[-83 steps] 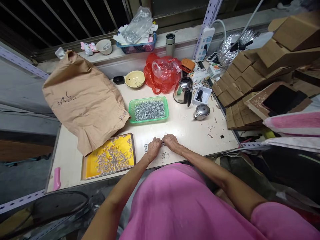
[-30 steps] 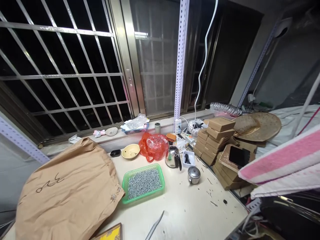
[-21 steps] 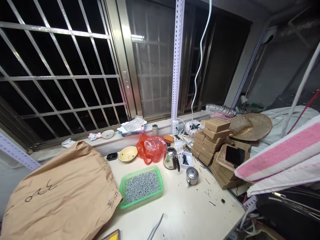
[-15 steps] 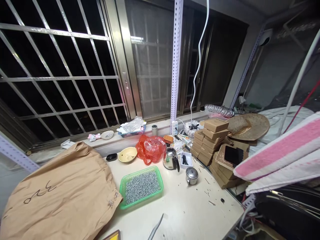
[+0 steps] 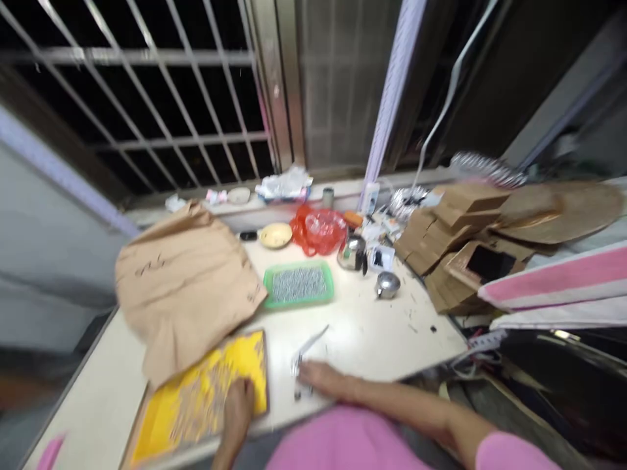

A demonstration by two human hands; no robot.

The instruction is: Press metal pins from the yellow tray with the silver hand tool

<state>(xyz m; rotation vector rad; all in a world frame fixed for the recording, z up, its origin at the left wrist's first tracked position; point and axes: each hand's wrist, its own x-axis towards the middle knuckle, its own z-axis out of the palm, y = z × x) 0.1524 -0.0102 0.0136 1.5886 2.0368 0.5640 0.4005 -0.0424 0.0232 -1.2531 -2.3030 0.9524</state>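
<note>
A shallow yellow tray (image 5: 255,352) with a dark rim holds many small, thin parts, blurred. Over its right part is my left hand (image 5: 238,403), fingers curled closed; what they hold, if anything, is hidden. My right hand (image 5: 321,378) is at a small metal device (image 5: 296,365) on the table, fingers bent together against it; I cannot make out what is in them. A thin grey lever (image 5: 314,339) slants up from the device. Beyond it, a green basket (image 5: 300,303) contains many small metal screw-like pieces.
A large brown paper sack (image 5: 196,281) overlaps the yellow tray's back edge. Farther back are a yellow bowl (image 5: 275,235), a red plastic bag (image 5: 318,230), a metal kettle (image 5: 351,253) and a lidded metal pot (image 5: 388,285). Cardboard boxes (image 5: 441,235) are stacked at the right.
The view has tilted down and turned left. Both my hands, the yellow tray and the metal device have come into sight; only the tray's corner and the lever showed before.
</note>
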